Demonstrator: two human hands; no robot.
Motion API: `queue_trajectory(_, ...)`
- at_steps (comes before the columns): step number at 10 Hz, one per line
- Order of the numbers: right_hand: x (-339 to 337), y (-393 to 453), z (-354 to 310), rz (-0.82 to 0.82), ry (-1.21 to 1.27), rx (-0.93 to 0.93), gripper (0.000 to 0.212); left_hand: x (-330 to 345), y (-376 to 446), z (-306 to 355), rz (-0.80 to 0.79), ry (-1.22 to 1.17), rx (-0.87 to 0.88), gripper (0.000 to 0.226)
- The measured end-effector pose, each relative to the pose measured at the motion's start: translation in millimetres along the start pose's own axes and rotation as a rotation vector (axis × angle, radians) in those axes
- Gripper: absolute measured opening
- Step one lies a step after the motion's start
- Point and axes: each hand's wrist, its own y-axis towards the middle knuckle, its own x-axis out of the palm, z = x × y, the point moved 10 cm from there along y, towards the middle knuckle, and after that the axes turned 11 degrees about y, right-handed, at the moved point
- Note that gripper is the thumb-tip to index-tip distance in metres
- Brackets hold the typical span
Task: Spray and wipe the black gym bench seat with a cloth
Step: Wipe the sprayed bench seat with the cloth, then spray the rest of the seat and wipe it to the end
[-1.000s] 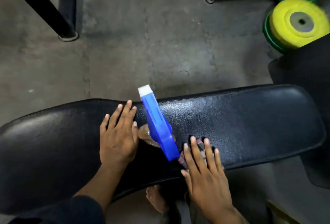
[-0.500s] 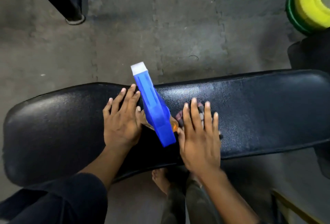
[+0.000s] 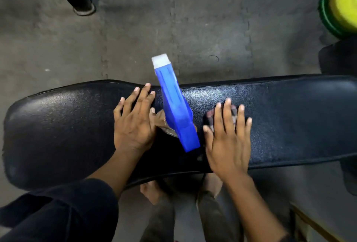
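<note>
Head view showed my right hand (image 3: 228,137) splayed flat, pressing the thin, soft cloth (image 3: 210,116) onto the slick bench seat (image 3: 289,118), my left hand (image 3: 133,124) flat and empty beside the light spray bottle (image 3: 173,106).

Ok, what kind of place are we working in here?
Most likely a gym: a black padded bench seat, yellow and green weight plates at the right edge, and interlocking rubber floor mats.

Black bench seat (image 3: 289,118) in pebbled, faintly glossy vinyl-like upholstery, spray bottle (image 3: 174,106) with smooth blue plastic trigger head and white nozzle tip, floor (image 3: 202,29) of matt, rough grey mats, glossy yellow weight plate (image 3: 345,4).
</note>
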Motion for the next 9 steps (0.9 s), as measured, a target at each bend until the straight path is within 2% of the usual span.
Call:
queue_trajectory(1,-10.8,41.1,-7.6,-0.073,-0.005,0.023,0.08,7.3,0.2,-5.8,0.089,0.055,0.014,0.054)
queue_trajectory(2,-15.5,48.4,-16.7,-0.131,-0.042,0.013,0.087,19.3,2.4,-12.3,0.114,0.142,0.041,0.053)
queue_trajectory(3,-23.2,25.1,-24.2,-0.076,0.015,0.004,0.074,23.6,5.3,-16.2,0.202,0.127,0.043,0.053)
queue_trajectory(4,5.1,-14.5,-25.9,-0.229,-0.128,0.107,0.075,25.6,5.0,-17.1,0.256,0.129,0.079,0.052)
queue_trajectory(5,10.0,-41.8,-34.0,-0.108,-0.073,0.13,0.059,26.4,5.2,-19.8,0.29,0.11,0.074,0.051)
queue_trajectory(6,6.3,-40.5,-39.2,-0.021,-0.033,0.117,0.058,28.1,6.9,-19.2,0.27,0.123,0.077,0.051)
queue_trajectory(7,10.0,-22.7,-29.5,-0.103,-0.038,0.171,0.071,32.4,6.7,-21.4,0.245,0.112,0.075,0.051)
queue_trajectory(9,8.6,15.2,-32.0,-0.159,0.027,0.083,0.096,36.1,8.8,-21.5,0.218,0.13,0.073,0.052)
